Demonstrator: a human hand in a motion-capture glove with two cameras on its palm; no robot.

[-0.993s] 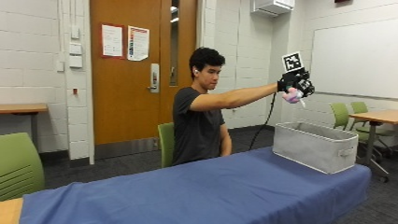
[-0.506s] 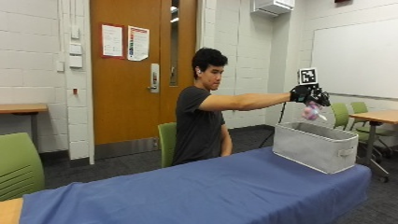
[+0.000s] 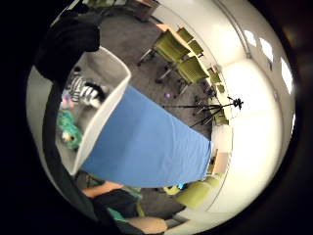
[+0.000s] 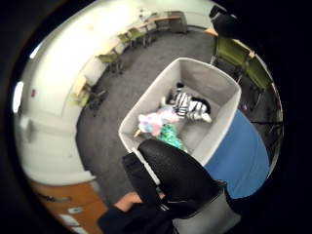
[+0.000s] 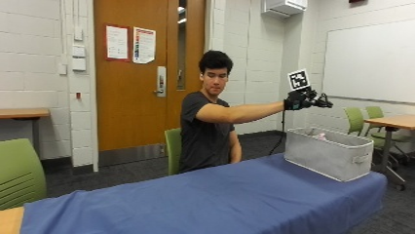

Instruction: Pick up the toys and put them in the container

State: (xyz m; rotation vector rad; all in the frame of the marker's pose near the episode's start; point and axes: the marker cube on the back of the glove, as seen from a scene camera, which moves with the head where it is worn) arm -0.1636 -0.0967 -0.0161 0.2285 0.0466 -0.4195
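Observation:
In the outside view my gloved right hand (image 5: 303,100) hangs in the air above the grey fabric container (image 5: 327,155), which stands at the right end of the blue table (image 5: 214,197). The fingers are spread and hold nothing. A bit of a pink toy (image 5: 319,137) shows over the container's rim. The thumb side palm view looks down into the container (image 4: 146,100): a zebra toy (image 4: 187,105), a pink toy (image 4: 155,119) and a green toy (image 4: 168,134) lie on its bottom. The zebra toy (image 3: 87,91) and green toy (image 3: 68,130) also show in the little finger side palm view.
The blue cloth (image 3: 146,147) shows no toys on it. Green chairs (image 5: 19,173) stand at the left, behind the person and at the right by a wooden table (image 5: 392,121). A tripod (image 3: 215,105) stands on the floor past the table.
The pink toy that hung from my hand over the container has left the hand and now lies inside the container. The hand has stayed above it, empty.

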